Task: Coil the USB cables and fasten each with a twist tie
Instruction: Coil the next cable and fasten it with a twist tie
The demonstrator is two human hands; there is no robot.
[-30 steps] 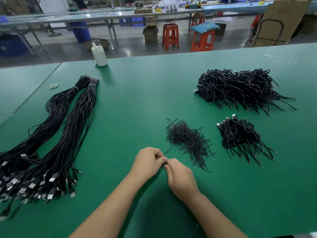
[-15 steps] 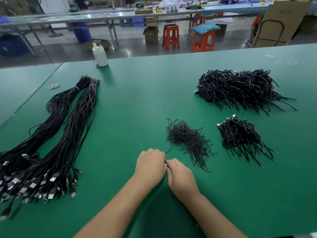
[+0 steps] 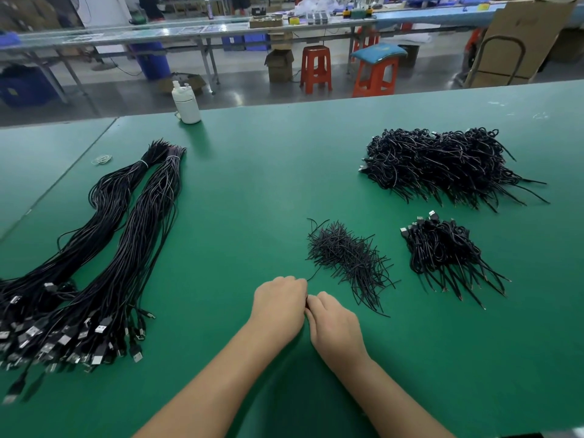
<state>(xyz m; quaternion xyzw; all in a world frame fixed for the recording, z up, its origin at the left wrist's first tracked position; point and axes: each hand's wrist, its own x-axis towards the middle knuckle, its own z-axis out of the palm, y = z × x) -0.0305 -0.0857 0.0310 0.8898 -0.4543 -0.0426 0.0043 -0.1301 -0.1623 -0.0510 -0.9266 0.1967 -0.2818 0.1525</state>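
Now that the left hand (image 3: 279,306) has closed against the right hand (image 3: 336,324) near the table's (image 3: 252,191) front edge, both curl around something small and dark, likely a twist tie being tightened.

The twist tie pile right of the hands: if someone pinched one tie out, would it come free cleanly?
Probably not cleanly. The twist ties lie crisscrossed and interlocked, so neighbours would likely drag along. They look thin and light, with stray ends holding kinked shapes, so probably bendable rather than floppy. A push would likely scatter the pile across the table.
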